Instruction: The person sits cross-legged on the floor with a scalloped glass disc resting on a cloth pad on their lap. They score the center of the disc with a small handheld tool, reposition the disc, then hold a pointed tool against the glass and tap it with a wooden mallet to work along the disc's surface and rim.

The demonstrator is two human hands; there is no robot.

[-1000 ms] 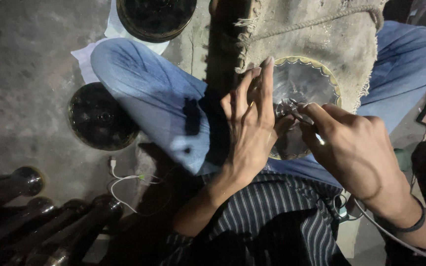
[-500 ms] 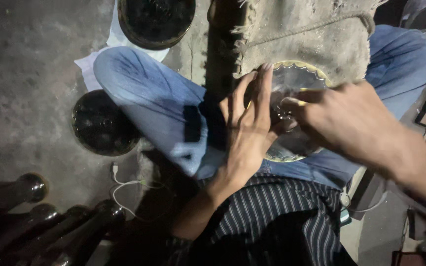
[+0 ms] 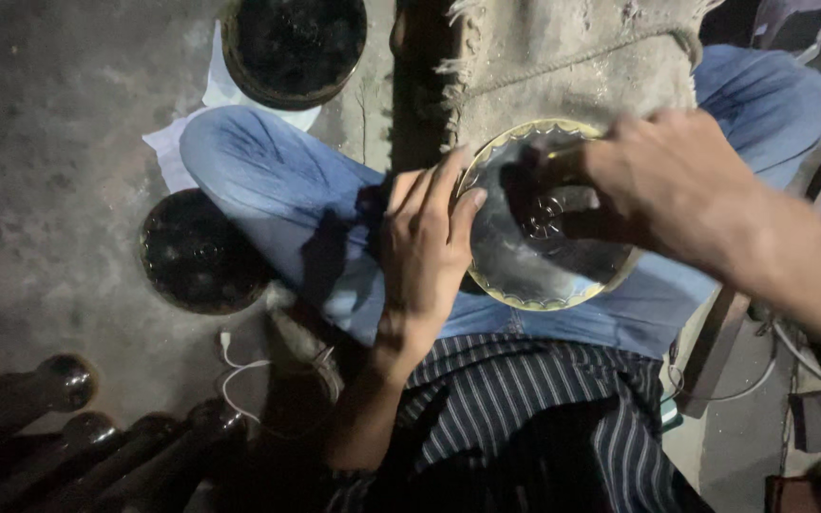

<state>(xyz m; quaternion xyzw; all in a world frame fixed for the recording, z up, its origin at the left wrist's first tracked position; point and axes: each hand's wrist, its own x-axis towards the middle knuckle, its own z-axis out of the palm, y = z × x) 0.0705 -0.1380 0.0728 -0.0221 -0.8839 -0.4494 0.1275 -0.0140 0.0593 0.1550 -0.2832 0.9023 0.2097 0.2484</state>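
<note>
Plates: three round ones — one shiny plate (image 3: 525, 256) on the lap, face up, two dark plates (image 3: 200, 252) on the floor.
Left hand (image 3: 425, 256): fingers flat, steadying its rim.
Right hand (image 3: 677, 190): over its centre, grip unclear.

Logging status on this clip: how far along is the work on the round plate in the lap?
Done: cannot tell; two dark round plates lie on the grey floor, finish unclear. In hand: the left hand steadies the rim of a shiny round metal plate with a gold scalloped edge on the lap, while the blurred right hand is over its patterned centre; any tool is hidden. Left: much of the shiny plate's surface looks plain.
</note>
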